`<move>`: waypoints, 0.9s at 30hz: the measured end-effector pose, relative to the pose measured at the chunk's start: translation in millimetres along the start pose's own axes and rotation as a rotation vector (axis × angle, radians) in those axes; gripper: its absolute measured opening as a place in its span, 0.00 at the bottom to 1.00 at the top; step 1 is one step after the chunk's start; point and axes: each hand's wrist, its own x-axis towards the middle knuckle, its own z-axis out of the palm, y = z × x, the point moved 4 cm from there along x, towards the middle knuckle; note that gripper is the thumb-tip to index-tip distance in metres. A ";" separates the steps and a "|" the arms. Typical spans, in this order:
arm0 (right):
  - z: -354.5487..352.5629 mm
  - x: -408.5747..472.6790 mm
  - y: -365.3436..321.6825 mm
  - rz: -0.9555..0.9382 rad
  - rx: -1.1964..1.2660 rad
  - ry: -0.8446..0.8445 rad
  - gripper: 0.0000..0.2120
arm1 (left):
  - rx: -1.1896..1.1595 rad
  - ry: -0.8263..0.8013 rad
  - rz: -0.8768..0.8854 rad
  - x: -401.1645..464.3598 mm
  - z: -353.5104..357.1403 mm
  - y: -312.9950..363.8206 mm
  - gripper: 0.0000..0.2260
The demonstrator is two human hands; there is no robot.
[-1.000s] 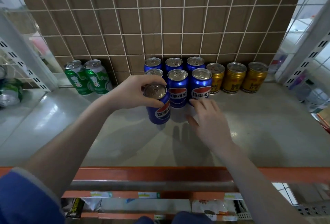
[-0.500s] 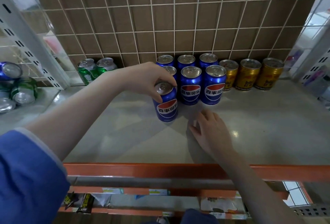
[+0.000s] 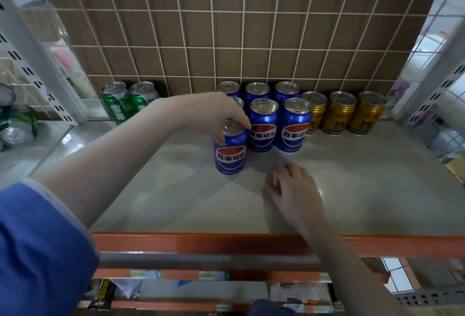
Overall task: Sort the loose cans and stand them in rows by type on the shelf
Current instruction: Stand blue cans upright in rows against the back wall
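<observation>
Head view: left hand (image 3: pixel 214 114) curled over rim of front blue can (image 3: pixel 230 149), thumb down its left side, fingers over the far edge of the lid; can upright on the shelf (image 3: pixel 377 190), label facing the camera. Right hand (image 3: pixel 294 187) flat on the shelf, fingers relaxed and spread, holding nothing, just right of and nearer the camera than the gripped can, not touching it.

Immediately right of left hand: two more blue cans (image 3: pixel 278 124) upright side by side, leftmost touching or nearly touching the gripped can. Behind left hand: another blue can mostly hidden by the fingers, only a sliver of lid visible. Further back, against the grid wall (image 3: pixel 226 26): back row of blue cans (image 3: pixel 258 90), three lids showing. Right of the blue group, well beyond right hand: three gold cans (image 3: pixel 343 112) upright in a row along the wall. Left of left forearm, at the wall: two green cans (image 3: pixel 129 101) upright, touching each other, partly hidden by the arm.

Far left, past white slotted upright (image 3: pixel 37 64): loose cans (image 3: pixel 17 124) lying on their sides in the next bay, green ones and one blue edge, count unclear. Blue sleeve (image 3: pixel 37 252) at near left. Orange shelf rail (image 3: pixel 201 242) along the near edge under both forearms; lower shelf items below, blurred.
</observation>
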 end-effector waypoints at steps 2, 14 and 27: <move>-0.9 -2.0 1.3 -0.006 0.011 0.031 0.16 | -0.018 0.018 -0.023 -2.7 1.9 1.0 0.28; -13.8 -22.5 -8.6 0.020 0.081 0.170 0.19 | -0.216 0.903 -0.636 -78.4 95.8 32.3 0.23; 9.5 -57.1 -165.6 -0.033 0.181 0.231 0.22 | -0.293 0.829 -0.993 -226.1 188.2 -34.7 0.25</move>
